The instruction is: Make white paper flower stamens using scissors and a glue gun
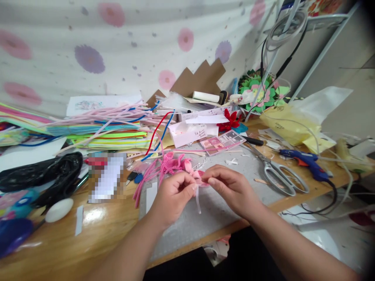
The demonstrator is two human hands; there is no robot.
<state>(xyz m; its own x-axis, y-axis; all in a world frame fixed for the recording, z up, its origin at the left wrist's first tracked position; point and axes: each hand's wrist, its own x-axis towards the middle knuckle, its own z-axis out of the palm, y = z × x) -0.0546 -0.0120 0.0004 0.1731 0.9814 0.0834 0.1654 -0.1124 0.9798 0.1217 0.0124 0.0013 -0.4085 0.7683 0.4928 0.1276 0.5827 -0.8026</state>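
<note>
My left hand and my right hand meet above the grey cutting mat. Between them is a small pink looped piece, pinched by thumb and fingers from both sides. It looks like ribbon or fuzzy pipe cleaner; the fingers partly cover it. A narrow pale strip hangs down from my left fingertips. Just behind my left hand lie bent pink pipe cleaners, some formed into loops. A white paper piece rests on the mat left of that hand.
Large scissors and a blue glue gun lie on the right. Bundles of coloured pipe cleaners fill the back left. A black plastic bag and a white spoon-like object are at left. The table's front edge is close.
</note>
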